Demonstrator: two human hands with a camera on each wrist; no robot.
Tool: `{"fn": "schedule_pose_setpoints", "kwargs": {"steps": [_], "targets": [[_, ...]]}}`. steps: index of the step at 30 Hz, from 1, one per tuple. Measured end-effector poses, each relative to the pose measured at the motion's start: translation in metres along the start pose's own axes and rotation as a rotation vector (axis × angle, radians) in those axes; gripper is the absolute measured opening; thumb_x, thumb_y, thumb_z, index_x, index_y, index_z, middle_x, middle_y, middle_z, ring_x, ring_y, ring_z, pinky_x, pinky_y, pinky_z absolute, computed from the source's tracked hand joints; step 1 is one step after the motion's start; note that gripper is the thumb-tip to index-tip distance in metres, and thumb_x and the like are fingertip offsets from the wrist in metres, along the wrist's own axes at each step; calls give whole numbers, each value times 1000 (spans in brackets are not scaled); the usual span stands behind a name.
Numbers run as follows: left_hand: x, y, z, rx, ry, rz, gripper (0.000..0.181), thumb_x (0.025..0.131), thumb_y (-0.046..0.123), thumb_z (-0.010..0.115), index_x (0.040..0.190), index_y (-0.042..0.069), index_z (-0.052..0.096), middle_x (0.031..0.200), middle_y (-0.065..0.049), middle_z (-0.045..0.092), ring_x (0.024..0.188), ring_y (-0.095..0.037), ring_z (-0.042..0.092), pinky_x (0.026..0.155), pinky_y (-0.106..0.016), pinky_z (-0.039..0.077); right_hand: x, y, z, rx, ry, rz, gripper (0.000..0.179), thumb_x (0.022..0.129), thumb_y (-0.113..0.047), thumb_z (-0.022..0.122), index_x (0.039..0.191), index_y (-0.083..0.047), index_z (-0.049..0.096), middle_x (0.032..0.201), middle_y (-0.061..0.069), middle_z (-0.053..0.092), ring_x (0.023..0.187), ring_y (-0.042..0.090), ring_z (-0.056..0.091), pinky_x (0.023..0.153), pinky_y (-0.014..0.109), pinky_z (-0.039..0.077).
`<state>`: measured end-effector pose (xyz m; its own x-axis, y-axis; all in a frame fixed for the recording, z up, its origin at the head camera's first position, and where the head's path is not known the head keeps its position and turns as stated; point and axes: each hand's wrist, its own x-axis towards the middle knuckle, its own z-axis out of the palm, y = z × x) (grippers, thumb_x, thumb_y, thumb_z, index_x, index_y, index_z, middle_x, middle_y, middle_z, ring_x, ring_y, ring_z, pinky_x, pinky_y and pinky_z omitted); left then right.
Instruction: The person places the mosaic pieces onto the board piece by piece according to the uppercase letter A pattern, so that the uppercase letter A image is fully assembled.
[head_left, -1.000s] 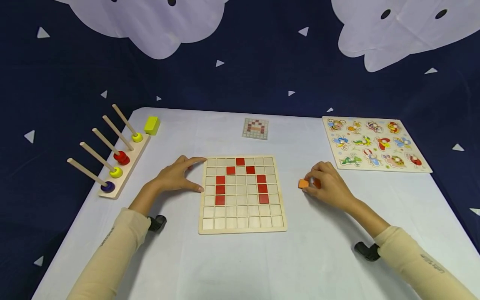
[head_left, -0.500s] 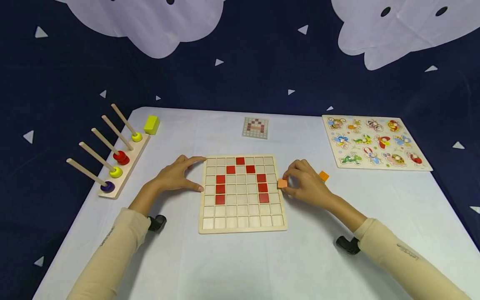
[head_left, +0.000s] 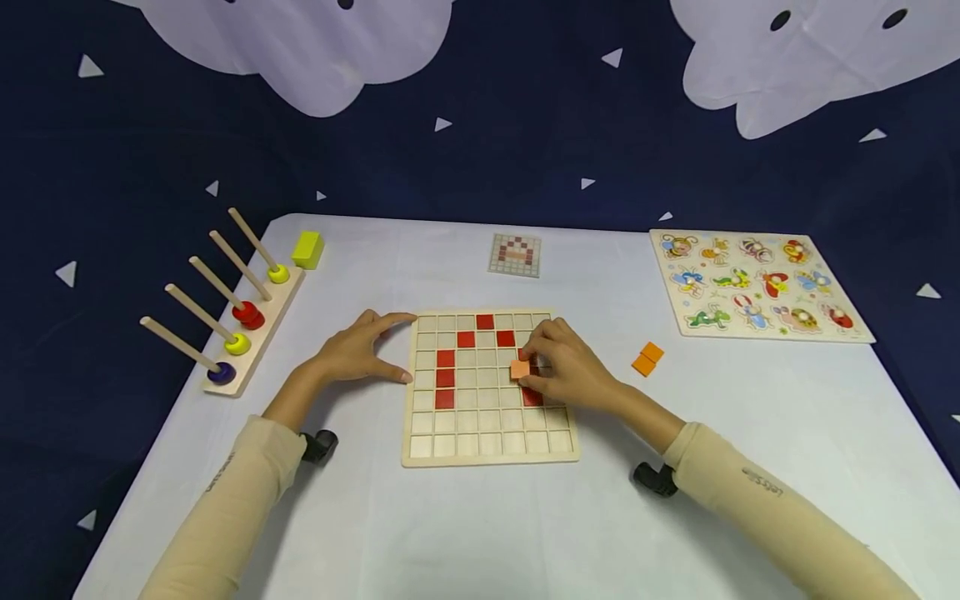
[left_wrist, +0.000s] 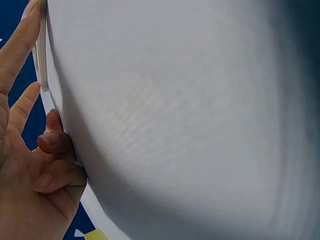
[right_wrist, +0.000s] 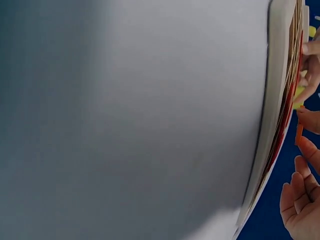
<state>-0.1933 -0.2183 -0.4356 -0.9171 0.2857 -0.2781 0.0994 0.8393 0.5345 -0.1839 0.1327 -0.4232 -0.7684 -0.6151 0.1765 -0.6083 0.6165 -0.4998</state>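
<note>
In the head view a wooden grid board [head_left: 487, 460] with several red square tiles [head_left: 446, 378] in its cells lies on the table. My left hand [head_left: 352, 350] is at its left side, index finger at the top left corner and thumb lower on the edge, both fairly straight. Its other fingers are folded in the left wrist view. My right hand [head_left: 573, 367] is over the board's right part, pinching an orange square tile [head_left: 519, 369] between thumb and fingers. The tile shows edge-on in the right wrist view. That hand hides part of the red column beneath it.
Two loose orange tiles [head_left: 648, 359] lie right of the board. A small pattern card [head_left: 514, 255] sits behind it, and an insect puzzle board [head_left: 765, 287] at the back right. Left stand a peg stacker [head_left: 255, 333] with coloured rings and a yellow block [head_left: 307, 250].
My right hand has carried the orange tile leftward from the table onto the board area, uncovering the two loose orange tiles. The left hand stays at the board's edge.
</note>
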Motion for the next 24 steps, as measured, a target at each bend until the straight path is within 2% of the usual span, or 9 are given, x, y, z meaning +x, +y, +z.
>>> {"fn": "schedule_pose_setpoints", "kwargs": {"steps": [11, 19, 24], "targets": [[-1, 1, 1, 1, -3, -11, 100, 66, 55, 88, 151, 33, 40, 112, -9, 46, 93, -26, 48, 74, -38, 39, 30, -26, 25, 23, -68, -86, 19, 83, -18, 81, 97, -7, 72, 99, 4, 58, 93, 18, 43, 83, 35, 39], [-1, 2, 0, -2, -2, -3, 100, 66, 54, 88, 151, 33, 40, 110, -8, 44, 91, -25, 47, 73, -37, 37, 35, -30, 31, 8, -86, -98, 19, 82, -18, 81, 96, -8, 72, 96, 3, 57, 91, 17, 42, 82, 34, 37], [-1, 1, -1, -1, 0, -2, 100, 65, 54, 88, 151, 32, 40, 110, -8, 44, 91, -25, 47, 73, -37, 37, 38, -33, 35, 10, -90, -77, 15, 81, -17, 80, 92, -10, 72, 93, 3, 56, 87, 18, 40, 80, 33, 34]]}}
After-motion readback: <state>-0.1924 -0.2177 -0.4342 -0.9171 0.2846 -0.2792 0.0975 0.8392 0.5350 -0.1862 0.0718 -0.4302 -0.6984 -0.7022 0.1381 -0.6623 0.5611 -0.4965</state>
